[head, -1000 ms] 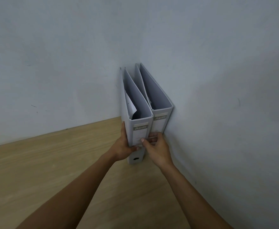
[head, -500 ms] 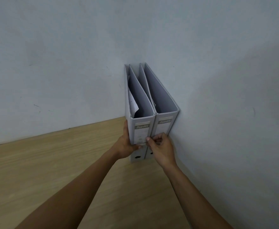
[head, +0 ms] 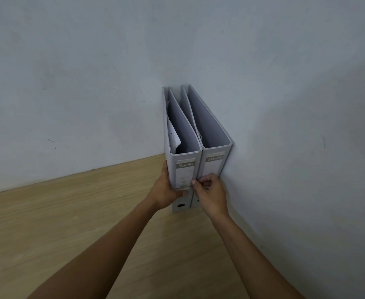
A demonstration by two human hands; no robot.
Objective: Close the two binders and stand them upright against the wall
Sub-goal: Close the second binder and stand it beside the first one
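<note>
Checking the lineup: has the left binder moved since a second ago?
Yes. The left binder has swung upright and slid back toward the wall corner, now flush beside the right binder.

Looks like an office or study corner: two grey lever-arch binders (head: pixel 185 169) marked "Bantex" on the spines stand side by side on a pale wood-grain desk (head: pixel 69 223), tucked into the angle of a plain, slightly scuffed blue-grey wall (head: pixel 90 72). Loose white paper (head: pixel 174 134) sticks up inside the left one.

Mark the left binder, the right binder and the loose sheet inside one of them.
left binder (head: pixel 185 169), head view, spine label.
right binder (head: pixel 214 162), head view, spine label.
loose sheet (head: pixel 174 137), head view, curled white paper in the left binder.
</note>
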